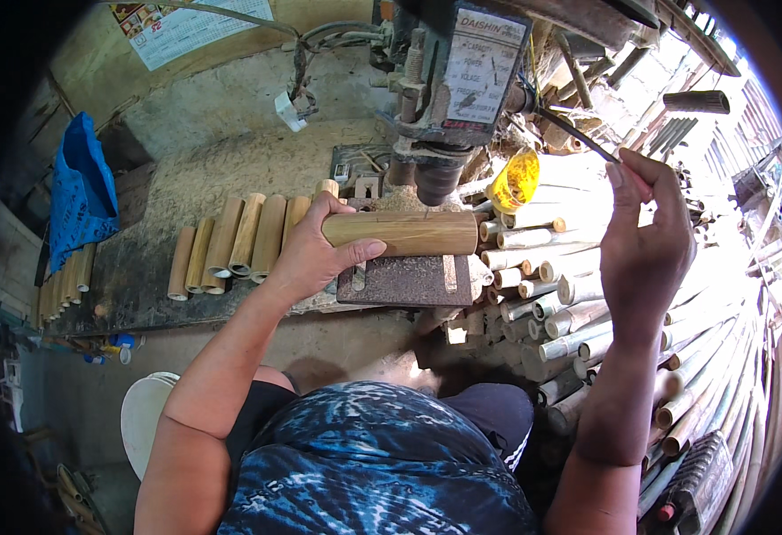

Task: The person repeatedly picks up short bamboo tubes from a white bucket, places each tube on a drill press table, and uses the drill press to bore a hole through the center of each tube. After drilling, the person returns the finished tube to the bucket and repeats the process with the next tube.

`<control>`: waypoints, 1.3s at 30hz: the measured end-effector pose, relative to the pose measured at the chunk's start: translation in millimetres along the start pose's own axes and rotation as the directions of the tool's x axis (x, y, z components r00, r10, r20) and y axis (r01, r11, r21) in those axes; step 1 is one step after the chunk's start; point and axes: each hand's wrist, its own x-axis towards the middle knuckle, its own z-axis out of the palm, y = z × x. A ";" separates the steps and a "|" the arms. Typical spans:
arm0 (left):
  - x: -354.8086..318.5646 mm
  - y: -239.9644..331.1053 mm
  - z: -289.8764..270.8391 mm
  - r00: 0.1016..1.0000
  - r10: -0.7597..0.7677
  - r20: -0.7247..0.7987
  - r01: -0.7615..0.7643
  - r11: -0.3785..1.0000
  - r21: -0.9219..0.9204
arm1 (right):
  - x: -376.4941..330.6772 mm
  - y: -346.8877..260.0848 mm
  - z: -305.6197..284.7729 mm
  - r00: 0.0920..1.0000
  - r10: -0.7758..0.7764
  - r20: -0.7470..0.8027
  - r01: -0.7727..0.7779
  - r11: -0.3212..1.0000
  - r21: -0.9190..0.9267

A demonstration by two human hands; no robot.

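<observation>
Blue patterned cloth [382,464] is filling the foreground below both forearms. Left hand [311,254] is wrapping closed around the near end of a bamboo tube [404,234], whose long axis is running left to right, extending rightward from the palm under the drill chuck [435,183]. Right hand [645,241], well apart to the right, is pinching the drill lever [578,134] shut between its fingers.

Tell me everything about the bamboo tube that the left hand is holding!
The bamboo tube is a short, smooth, tan cylinder lying sideways on the rusty drill press table, right under the drill chuck. The left hand wraps around its left end, thumb underneath. Its right end sticks out free.
</observation>
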 end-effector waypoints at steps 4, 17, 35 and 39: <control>0.4 1.8 -0.3 1.000 -0.022 0.016 0.022 0.999 -0.028 | -6.8 0.2 3.2 1.000 0.007 -0.008 -0.007 1.000 -0.025; -0.2 8.5 -1.3 0.998 -0.058 0.025 0.058 0.998 0.013 | -50.2 10.9 26.2 0.998 0.009 0.070 -0.007 0.999 -0.033; 2.0 2.3 -0.4 0.999 0.039 -0.009 -0.039 0.998 0.042 | 7.0 -0.1 -25.7 0.917 0.135 0.375 -0.208 0.965 0.159; 1.9 12.4 2.7 1.000 -0.005 -0.003 0.006 0.985 0.172 | 62.4 -0.5 -15.2 0.934 0.243 0.261 -0.240 0.970 -0.047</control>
